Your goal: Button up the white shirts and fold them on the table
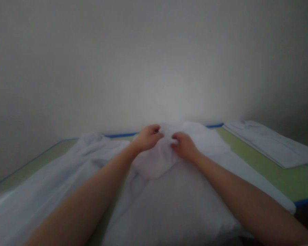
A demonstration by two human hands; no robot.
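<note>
A white garment (174, 191) lies spread on the table in front of me, its far part bunched up; blur hides its details. At this bunched part my left hand (149, 137) pinches the fabric from the left, thumb and fingers closed on it. Just to the right, my right hand (183, 145) has its fingers curled onto the same gathered fabric. A small gap of raised cloth separates the two hands.
Another white cloth (66, 181) lies loose and wrinkled on the left. A flat, folded white stack (269, 141) rests at the right. The green tabletop (297, 184) has blue edging, and a plain wall (154, 61) rises behind it.
</note>
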